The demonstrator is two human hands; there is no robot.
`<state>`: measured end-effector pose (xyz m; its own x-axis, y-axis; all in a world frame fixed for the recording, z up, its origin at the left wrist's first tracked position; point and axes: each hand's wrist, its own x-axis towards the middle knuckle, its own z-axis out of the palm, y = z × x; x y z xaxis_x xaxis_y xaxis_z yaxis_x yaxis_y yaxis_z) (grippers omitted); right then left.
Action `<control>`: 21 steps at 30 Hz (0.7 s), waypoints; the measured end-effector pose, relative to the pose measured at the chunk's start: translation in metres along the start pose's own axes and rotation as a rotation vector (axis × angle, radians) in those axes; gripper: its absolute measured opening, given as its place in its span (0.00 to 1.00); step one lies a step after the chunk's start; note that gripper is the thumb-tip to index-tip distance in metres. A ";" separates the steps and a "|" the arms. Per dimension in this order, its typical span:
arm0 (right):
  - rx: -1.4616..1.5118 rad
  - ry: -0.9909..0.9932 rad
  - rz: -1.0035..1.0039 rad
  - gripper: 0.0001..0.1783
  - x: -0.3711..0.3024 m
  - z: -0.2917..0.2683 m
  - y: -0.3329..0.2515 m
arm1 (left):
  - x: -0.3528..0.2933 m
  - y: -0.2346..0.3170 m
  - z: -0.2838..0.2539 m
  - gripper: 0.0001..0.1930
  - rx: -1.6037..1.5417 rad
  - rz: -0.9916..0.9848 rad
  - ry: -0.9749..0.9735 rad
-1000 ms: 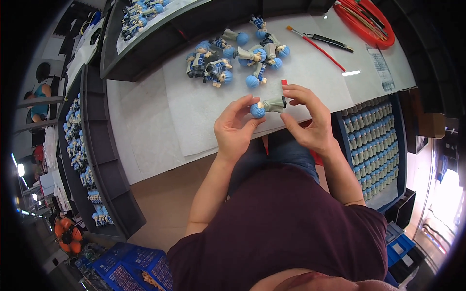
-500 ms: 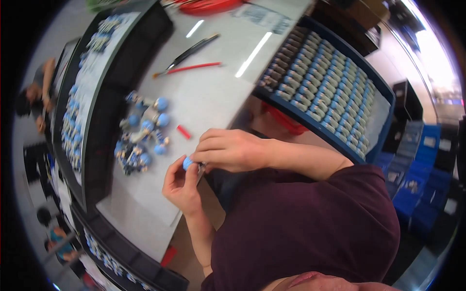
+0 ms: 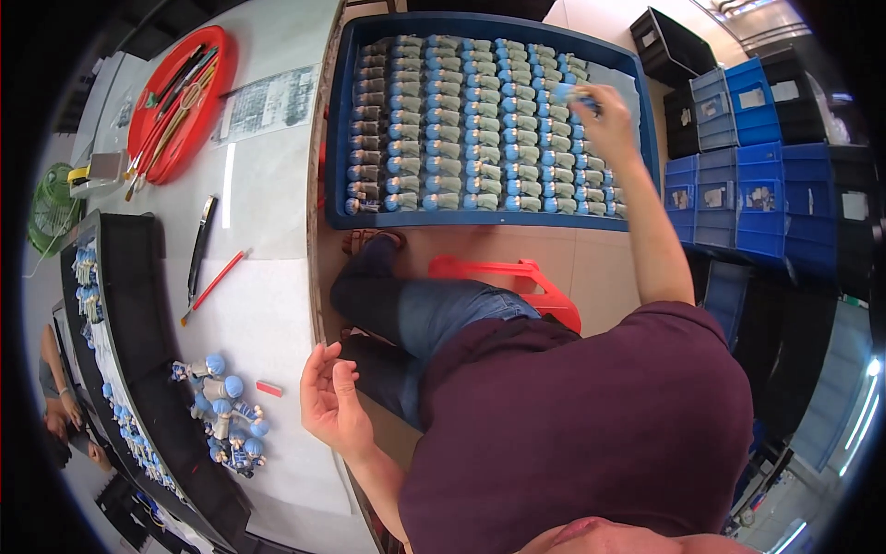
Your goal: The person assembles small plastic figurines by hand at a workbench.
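Observation:
My right hand pinches a small blue-haired figurine over the far right part of a blue tray. Rows of similar figurines with blue hair and grey-green bodies lie in that tray; those in the leftmost row look darker. My left hand is empty beside the table's edge, its fingers loosely curled and apart from the thumb. On the white table, left of it, lie a small red block and a loose heap of blue-haired figurines.
A paintbrush with a red handle and a black tool lie on the table. Farther off sits a red dish of brushes. A dark bin with more figurines borders the left. A red stool and blue crates are to the right.
My hands have parted. My right hand has carried the figurine over the tray, while the left has let go and stays by the table edge. The view has turned toward the tray.

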<state>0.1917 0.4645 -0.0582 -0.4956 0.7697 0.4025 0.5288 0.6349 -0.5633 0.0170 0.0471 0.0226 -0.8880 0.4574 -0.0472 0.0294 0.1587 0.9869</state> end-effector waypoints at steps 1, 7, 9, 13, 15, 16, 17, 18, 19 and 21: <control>-0.107 0.016 0.057 0.14 -0.004 -0.012 0.041 | 0.000 -0.002 0.000 0.15 0.002 -0.009 -0.007; -0.320 -0.386 0.501 0.14 -0.064 -0.037 0.145 | 0.001 -0.006 0.011 0.14 0.023 -0.025 -0.070; -0.303 -0.452 0.427 0.15 -0.072 -0.029 0.144 | -0.003 -0.007 0.011 0.14 0.049 -0.021 -0.083; -0.327 -0.443 0.421 0.16 -0.078 -0.028 0.147 | -0.009 -0.009 0.010 0.13 0.071 -0.013 -0.081; -0.315 -0.462 0.500 0.17 -0.080 -0.035 0.150 | -0.009 -0.011 0.013 0.13 0.064 -0.025 -0.083; -0.322 -0.458 0.505 0.17 -0.081 -0.039 0.151 | -0.008 -0.012 0.015 0.13 0.045 -0.032 -0.084; -0.321 -0.464 0.506 0.17 -0.083 -0.045 0.154 | -0.005 -0.014 0.018 0.13 0.023 -0.039 -0.089; -0.323 -0.468 0.509 0.17 -0.084 -0.052 0.158 | -0.002 -0.017 0.023 0.13 0.011 -0.042 -0.104; -0.307 -0.474 0.493 0.17 -0.082 -0.044 0.158 | -0.004 -0.013 0.019 0.13 0.036 -0.033 -0.100; -0.241 -0.446 0.458 0.16 -0.077 -0.028 0.162 | -0.005 -0.006 0.013 0.12 0.069 -0.019 -0.073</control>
<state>0.3349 0.5101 -0.1602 -0.3947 0.8961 -0.2029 0.8658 0.2887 -0.4087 0.0275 0.0554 0.0149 -0.8531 0.5157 -0.0792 0.0467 0.2265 0.9729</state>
